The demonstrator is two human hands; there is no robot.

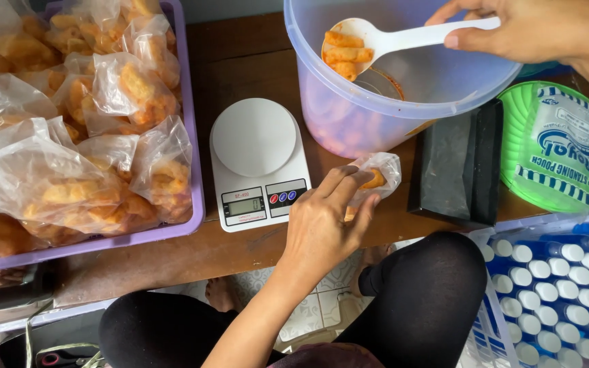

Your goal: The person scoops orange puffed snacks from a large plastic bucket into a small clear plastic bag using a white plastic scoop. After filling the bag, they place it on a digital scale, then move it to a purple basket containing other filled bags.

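From the head view: right hand (pixel 526 27) closed on a white spoon (pixel 390 37) loaded with orange snacks, raised inside the clear tub (pixel 390 102). Left hand (pixel 325 228) pinching open a small plastic bag (pixel 380 174) on the worktop (pixel 240 61), just beside the white scale (pixel 257 160), mouth held ready for filling.

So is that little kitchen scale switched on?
On: the scale has a lit display showing digits, though its round platform is bare.

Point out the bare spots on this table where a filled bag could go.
Bare wood shows behind the scale, between the purple tray and the tub. Another strip runs along the near edge below the tray. The right side is crowded: black packet, green lid.
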